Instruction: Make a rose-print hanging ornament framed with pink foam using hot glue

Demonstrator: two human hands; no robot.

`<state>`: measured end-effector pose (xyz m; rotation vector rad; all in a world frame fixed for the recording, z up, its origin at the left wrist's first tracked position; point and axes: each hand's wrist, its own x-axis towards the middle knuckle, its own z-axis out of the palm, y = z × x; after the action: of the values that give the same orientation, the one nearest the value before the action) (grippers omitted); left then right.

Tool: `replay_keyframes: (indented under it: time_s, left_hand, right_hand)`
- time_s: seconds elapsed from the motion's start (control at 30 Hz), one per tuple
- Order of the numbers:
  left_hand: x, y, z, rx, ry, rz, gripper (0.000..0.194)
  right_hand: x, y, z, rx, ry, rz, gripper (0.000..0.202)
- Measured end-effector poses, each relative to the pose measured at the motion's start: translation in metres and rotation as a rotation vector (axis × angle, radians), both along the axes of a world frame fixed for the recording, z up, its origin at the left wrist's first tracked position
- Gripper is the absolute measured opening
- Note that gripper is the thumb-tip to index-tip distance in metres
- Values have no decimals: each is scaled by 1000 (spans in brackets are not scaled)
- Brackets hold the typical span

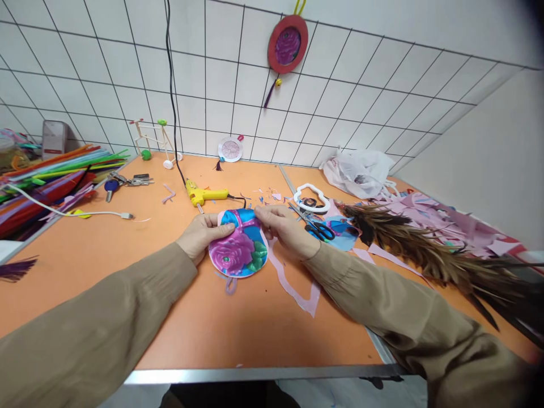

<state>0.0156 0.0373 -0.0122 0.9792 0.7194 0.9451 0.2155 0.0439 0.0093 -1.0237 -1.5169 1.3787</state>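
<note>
Both hands grip a round piece of floral fabric, blue with a purple rose and green leaves, edged in pale pink. My left hand pinches its upper left edge, thumb on top. At the upper right edge my right hand pinches it between thumb and fingers. Below the disc a small lilac loop shows at its lower edge. A pale pink offcut strip lies just to its right. Behind my hands rests a yellow glue gun on its side, nozzle to the left.
Black-handled scissors lie right of my right hand, near a white scalloped frame. Brown feathers and pink scraps cover the right side. Keys, a white cable and coloured pipe cleaners are at left.
</note>
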Motion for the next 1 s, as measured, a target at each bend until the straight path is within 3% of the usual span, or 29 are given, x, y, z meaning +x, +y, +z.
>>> replay_keyframes:
  time_s: [0.1,0.17,0.27,0.37,0.47,0.57,0.67,0.73,0.83,0.9,1.0]
  left_hand:
    - [-5,2,4,9,35,-88,24]
    - [-10,3,9,22,83,-200,24]
    - [-15,4,17,89,195,-470,28]
    - [-18,2,25,148,339,-629,28]
    - [-22,2,29,126,439,-612,28]
    - [-34,8,29,105,468,-586,26]
    - [-55,22,29,125,403,-561,27]
    - [-70,33,30,127,233,-476,36]
    - [-84,42,32,159,-89,-371,68]
    - [-82,42,33,178,-188,-336,80]
    - [-59,30,29,186,-141,-284,83]
  right_hand:
    - [8,8,4,218,-179,-142,58]
    - [11,10,7,412,-284,-159,50]
    - [8,4,11,587,-312,97,46]
    - [1,-4,10,535,-294,391,54]
    - [-3,-6,5,450,-331,470,51]
    - [-3,-6,1,338,-279,431,37]
    - [-5,-5,1,177,-92,268,33]
    - [-6,-5,3,85,90,97,36]
    - [-8,-4,6,-2,351,-112,36]
    - [-8,-4,8,-52,459,-148,39]
    - [-10,-6,9,-103,526,-110,39]
